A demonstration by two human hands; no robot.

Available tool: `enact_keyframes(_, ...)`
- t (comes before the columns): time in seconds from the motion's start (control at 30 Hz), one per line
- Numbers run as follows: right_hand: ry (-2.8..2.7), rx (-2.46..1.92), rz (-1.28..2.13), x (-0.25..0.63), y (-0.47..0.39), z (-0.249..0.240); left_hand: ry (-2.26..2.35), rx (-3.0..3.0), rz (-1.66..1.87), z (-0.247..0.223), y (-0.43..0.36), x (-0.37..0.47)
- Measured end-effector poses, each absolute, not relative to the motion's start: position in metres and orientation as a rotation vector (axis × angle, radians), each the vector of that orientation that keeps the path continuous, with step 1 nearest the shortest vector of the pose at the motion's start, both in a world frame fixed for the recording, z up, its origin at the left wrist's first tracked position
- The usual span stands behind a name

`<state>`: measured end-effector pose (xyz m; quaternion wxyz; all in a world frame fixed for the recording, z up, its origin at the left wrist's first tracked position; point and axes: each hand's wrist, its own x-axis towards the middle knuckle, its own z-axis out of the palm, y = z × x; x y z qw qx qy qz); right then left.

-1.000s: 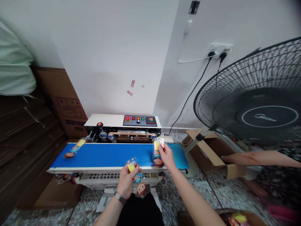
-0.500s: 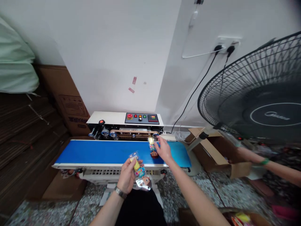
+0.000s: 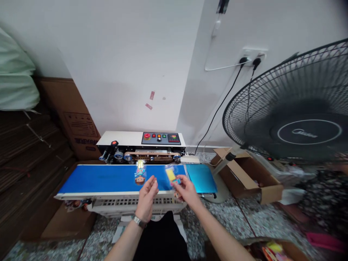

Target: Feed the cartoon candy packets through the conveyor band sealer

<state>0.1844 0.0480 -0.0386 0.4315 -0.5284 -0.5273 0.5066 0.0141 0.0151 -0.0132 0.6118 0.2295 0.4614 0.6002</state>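
Note:
My right hand [image 3: 187, 189] pinches a clear plastic packet [image 3: 171, 174] over the right part of the blue conveyor belt [image 3: 108, 177]. Yellow and a cartoon face show through its film, partly behind my fingers. My left hand [image 3: 147, 195], a metal watch on its wrist, is at the belt's front edge with its fingers loosely bent and nothing in them. Just beyond it, a similar packet [image 3: 140, 173] lies on the belt, its top end by the rollers of the band sealing machine [image 3: 122, 137].
A large black fan [image 3: 293, 108] stands at the right, with an open cardboard box [image 3: 244, 177] below it. Another box [image 3: 293, 252] at bottom right holds colourful pieces. Stacked flattened cardboard [image 3: 24, 152] fills the left side. Under the belt sits a white crate [image 3: 116, 208].
The packet on the belt has moved left, and my right hand has left it. The packet from my left hand is now in my right. A co-worker's arm has gone from the right.

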Motion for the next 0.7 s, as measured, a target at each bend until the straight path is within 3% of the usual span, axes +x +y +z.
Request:
enact_keyframes(0.13,-1.044,-1.511,0.965,0.221,0.083,-0.047,1.096,0.494,1.307,-0.024,0.007,0.007)
enact_keyframes(0.3,-1.161,-1.788,0.739,0.230,0.115,-0.063,1.092,0.492,1.265,-0.033,-0.004,0.006)
enact_keyframes(0.53,-1.398,-1.812,0.672,0.206,0.121,-0.052,1.176,0.635,1.196,-0.041,-0.011,0.004)
enact_keyframes(0.7,-1.713,-1.640,0.550,0.216,0.072,-0.030,1.331,0.991,1.167,-0.058,-0.019,-0.001)
